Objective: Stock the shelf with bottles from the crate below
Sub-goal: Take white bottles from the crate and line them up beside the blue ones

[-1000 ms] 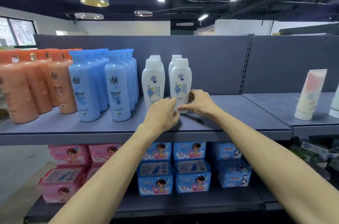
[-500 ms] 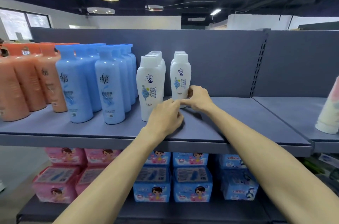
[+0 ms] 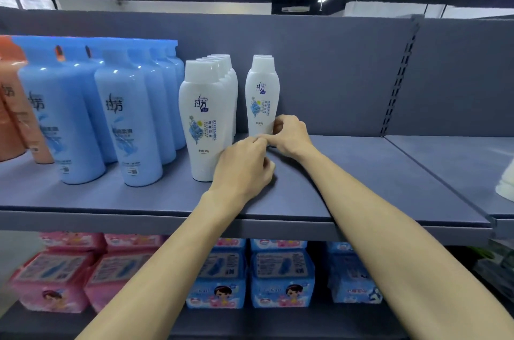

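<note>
White bottles (image 3: 206, 119) with blue labels, light-blue bottles (image 3: 130, 128), orange bottles (image 3: 12, 105), grey shelf (image 3: 347, 181)

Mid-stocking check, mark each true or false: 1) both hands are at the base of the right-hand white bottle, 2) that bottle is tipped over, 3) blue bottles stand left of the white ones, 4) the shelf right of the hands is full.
1) True: the left hand and right hand meet at the foot of the white bottle.
2) False: it stands upright.
3) True: the blue bottles are to the left.
4) False: the shelf there is bare.
</note>
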{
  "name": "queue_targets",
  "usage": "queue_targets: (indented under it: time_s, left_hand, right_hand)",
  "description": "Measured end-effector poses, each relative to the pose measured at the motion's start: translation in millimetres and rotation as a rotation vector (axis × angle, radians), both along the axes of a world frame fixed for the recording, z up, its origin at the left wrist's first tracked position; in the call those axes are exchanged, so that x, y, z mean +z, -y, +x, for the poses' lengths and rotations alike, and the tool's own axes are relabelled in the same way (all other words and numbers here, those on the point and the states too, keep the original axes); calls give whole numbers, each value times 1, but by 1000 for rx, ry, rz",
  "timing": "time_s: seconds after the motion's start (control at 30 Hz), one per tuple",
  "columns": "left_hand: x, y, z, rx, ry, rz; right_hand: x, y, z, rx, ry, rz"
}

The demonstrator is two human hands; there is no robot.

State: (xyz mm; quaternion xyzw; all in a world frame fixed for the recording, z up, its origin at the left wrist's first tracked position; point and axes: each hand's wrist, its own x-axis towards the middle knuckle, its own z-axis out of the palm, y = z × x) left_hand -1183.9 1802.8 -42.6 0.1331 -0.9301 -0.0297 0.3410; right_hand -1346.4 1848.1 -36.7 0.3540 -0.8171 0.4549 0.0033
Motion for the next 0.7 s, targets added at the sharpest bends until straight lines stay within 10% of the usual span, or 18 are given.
queue_targets:
  time_s: [0.7]
  left_hand:
    - [0,-2,3,-5,15,7]
  right_hand:
    - [-3,-10,12,-55,-106,-37]
